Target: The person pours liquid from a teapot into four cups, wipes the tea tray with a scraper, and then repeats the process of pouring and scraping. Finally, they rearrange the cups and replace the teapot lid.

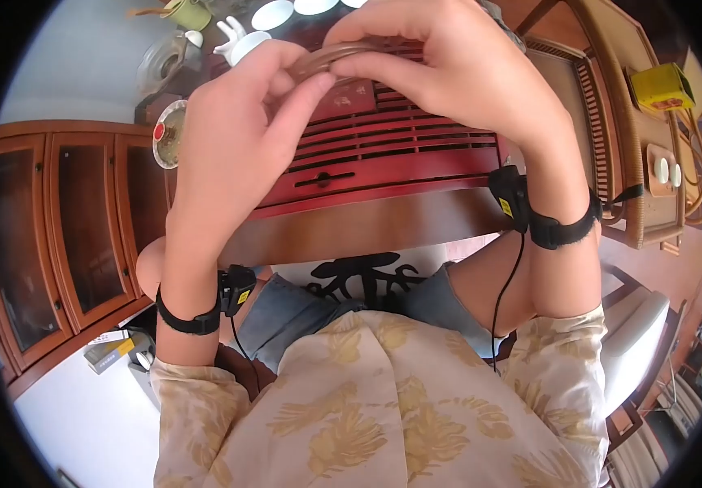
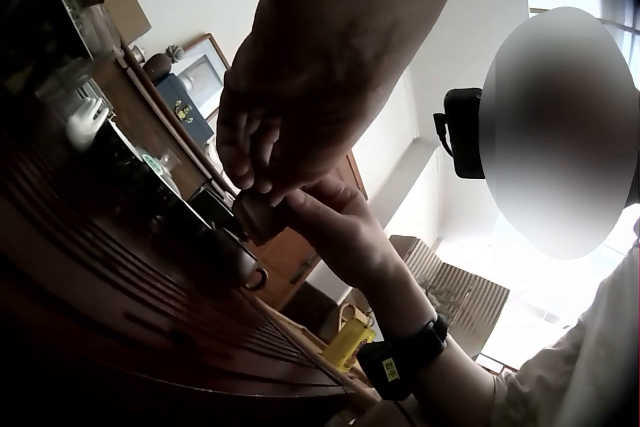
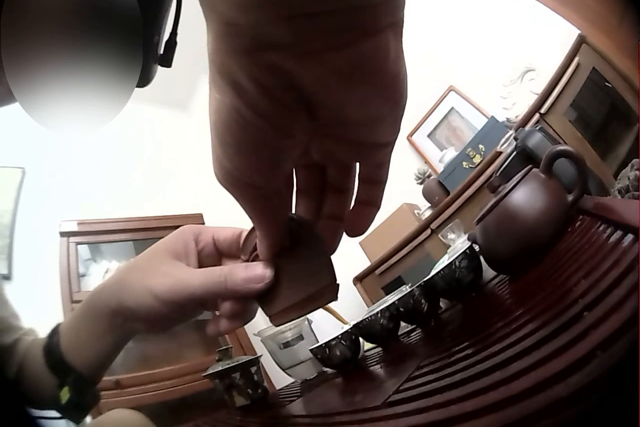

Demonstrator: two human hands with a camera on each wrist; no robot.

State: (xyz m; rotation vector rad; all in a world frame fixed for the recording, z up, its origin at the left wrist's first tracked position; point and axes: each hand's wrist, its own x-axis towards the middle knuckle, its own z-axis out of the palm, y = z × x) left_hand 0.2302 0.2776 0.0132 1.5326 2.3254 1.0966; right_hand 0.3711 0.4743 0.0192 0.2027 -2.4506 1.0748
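Note:
Both hands hold a small brown clay vessel [image 3: 300, 282] up above the slatted red tea tray [image 1: 404, 163]. My left hand [image 1: 233, 138] grips its side, thumb laid along the wall in the right wrist view. Thumb and forefinger of my right hand [image 1: 481, 73] pinch its upper edge, while the other fingers hang straighter beside it. In the head view only a curved brown edge of the vessel shows between the fingers. A dark brown teapot [image 3: 525, 212] stands on the tray, near a row of dark patterned cups [image 3: 380, 322].
White-lined cups [image 1: 273, 15] and a white hand-shaped figure [image 1: 229, 39] stand at the far side. A glass vessel [image 1: 169, 63] is at the far left. Wooden cabinets [image 1: 74, 236] stand left; a wicker shelf [image 1: 611, 122] with a yellow tin [image 1: 662, 88] stands right.

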